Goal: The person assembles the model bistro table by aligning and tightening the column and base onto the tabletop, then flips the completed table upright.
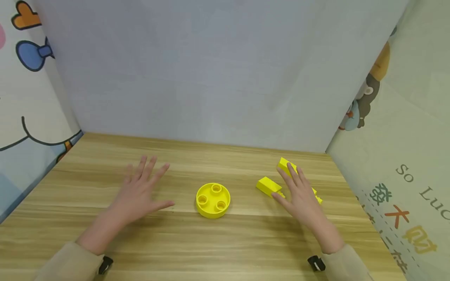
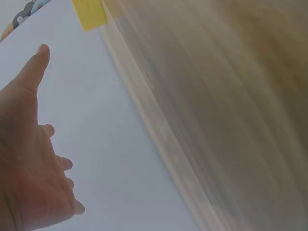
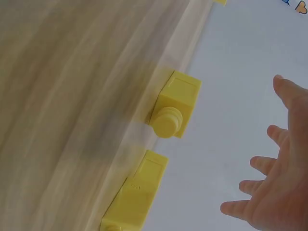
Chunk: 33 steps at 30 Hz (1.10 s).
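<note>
A white cloth [image 1: 21, 89] printed with bold cartoon shapes, among them one orange and one blue, hangs far to the left of a round yellow dish [image 1: 213, 200]. Closer on the dish's left, a person's left hand [image 1: 138, 195] is held over the wood-grain table [image 1: 211, 249], its grip spread wide and holding nothing, the thumb pointing toward the dish. A pale left sleeve [image 1: 70, 263] reaches the wrist. The dish sits on the table with three short round posts inside its rim, a plain pale sheet [image 1: 211, 70] well behind it.

To the right of the dish lies a small yellow block [image 1: 268, 186] with a round knob at one end. Farther right of the dish, a longer yellow block [image 3: 137, 190] is partly hidden by fingers in the head view; a tiny mark on its face cannot be read. Above both blocks, the right hand [image 1: 302, 197] spreads its fingers, its grip wide and holding nothing, below it a pale right sleeve [image 1: 348, 263]. Far right of the dish, a printed cloth [image 1: 415, 117] reads "So" and, at the frame's edge, "Luo," with the characters 發, 大 and 财; lettering lower down is only partly visible.
</note>
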Tool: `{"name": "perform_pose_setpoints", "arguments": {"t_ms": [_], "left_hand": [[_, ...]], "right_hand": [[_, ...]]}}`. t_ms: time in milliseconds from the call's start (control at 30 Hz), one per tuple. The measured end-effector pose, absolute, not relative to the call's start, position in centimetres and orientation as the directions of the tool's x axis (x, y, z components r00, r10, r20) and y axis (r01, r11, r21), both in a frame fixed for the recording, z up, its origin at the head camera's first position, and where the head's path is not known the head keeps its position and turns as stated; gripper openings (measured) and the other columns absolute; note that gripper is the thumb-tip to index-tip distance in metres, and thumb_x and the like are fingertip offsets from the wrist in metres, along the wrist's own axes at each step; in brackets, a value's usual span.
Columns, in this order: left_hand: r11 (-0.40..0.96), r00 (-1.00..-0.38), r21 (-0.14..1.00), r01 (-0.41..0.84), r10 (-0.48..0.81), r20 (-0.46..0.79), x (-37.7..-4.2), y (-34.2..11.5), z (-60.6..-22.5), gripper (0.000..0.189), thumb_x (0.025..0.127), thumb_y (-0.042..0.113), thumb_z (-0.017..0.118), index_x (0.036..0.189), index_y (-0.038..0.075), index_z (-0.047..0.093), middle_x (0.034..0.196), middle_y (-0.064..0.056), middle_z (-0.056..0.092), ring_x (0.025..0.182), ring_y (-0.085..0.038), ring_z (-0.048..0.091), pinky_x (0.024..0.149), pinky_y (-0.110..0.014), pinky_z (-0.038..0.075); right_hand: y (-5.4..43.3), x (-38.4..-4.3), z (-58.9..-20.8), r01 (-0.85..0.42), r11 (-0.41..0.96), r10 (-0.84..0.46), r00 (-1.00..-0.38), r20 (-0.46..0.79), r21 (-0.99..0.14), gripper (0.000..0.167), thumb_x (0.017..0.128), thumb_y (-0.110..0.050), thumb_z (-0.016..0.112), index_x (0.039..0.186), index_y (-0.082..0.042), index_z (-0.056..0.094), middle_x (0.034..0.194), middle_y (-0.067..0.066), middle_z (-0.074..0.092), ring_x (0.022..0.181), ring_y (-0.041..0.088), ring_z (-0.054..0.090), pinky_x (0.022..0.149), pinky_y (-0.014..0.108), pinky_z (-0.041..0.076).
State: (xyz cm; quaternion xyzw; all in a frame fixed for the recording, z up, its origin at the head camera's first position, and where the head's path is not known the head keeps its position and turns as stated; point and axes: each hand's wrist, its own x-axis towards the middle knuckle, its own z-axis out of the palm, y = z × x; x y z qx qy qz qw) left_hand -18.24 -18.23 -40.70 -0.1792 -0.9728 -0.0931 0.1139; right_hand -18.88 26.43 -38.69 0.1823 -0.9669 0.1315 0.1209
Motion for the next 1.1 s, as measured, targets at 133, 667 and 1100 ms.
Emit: {"name": "perform_pose_setpoints", "arguments": {"t_ms": [133,667,1100], "left_hand": [[0.891,-0.887,0.161,0.425,0.375,0.27,-19.2,-17.5,-40.9,0.103,0.074,0.071,0.06,0.153,0.022,0.014,0.158,-0.016,-0.004,0.143,-0.033,-0.014,0.111,-0.06,-0.006],[0.757,-0.788,0.221,0.615,0.6,0.139,-22.8,-13.9,-42.4,0.109,0.071,0.065,0.069,0.153,0.02,0.014,0.158,-0.014,0.006,0.144,-0.039,-0.001,0.113,-0.059,0.006],[0.655,-0.713,0.442,0.614,0.7,-0.047,-24.4,-12.5,-42.7,0.106,0.067,0.055,0.078,0.151,0.019,0.024,0.156,-0.01,0.02,0.144,-0.032,0.015,0.114,-0.051,0.017]], "right_hand": [[26.0,-20.1,-39.0,-0.415,0.877,-0.344,-0.894,0.285,-0.241,0.074,0.089,-0.042,0.062,0.15,-0.017,0.027,0.157,0.016,0.014,0.14,0.047,0.01,0.107,0.066,0.017],[25.1,-24.0,-40.8,-0.44,0.816,-0.409,-0.898,0.165,-0.374,0.067,0.087,-0.032,0.068,0.144,-0.012,0.038,0.146,0.016,0.038,0.133,0.037,0.034,0.107,0.057,0.03],[24.8,-25.4,-41.2,-0.366,0.843,-0.375,-0.925,0.059,-0.395,0.058,0.088,-0.024,0.068,0.137,-0.005,0.045,0.124,0.019,0.055,0.112,0.034,0.053,0.092,0.05,0.045]]}}
